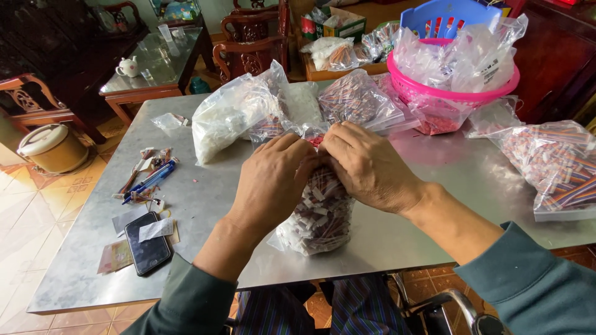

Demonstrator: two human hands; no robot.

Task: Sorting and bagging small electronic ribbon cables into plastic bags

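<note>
At frame centre, the left hand (pixel 273 180) and right hand (pixel 366 164) pinch shut the mouth of a filled clear bag of small red-and-white pieces (pixel 320 217) on the metal table (pixel 205 205), its neck gathered, not visibly tied; further filled bags (pixel 233 111) lie behind, toward the upper frame.

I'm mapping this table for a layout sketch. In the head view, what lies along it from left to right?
Black phone → blue pen → left hand → clear bag of small pieces that both hands grip → right hand → bag of striped items at the table's right edge.
</note>
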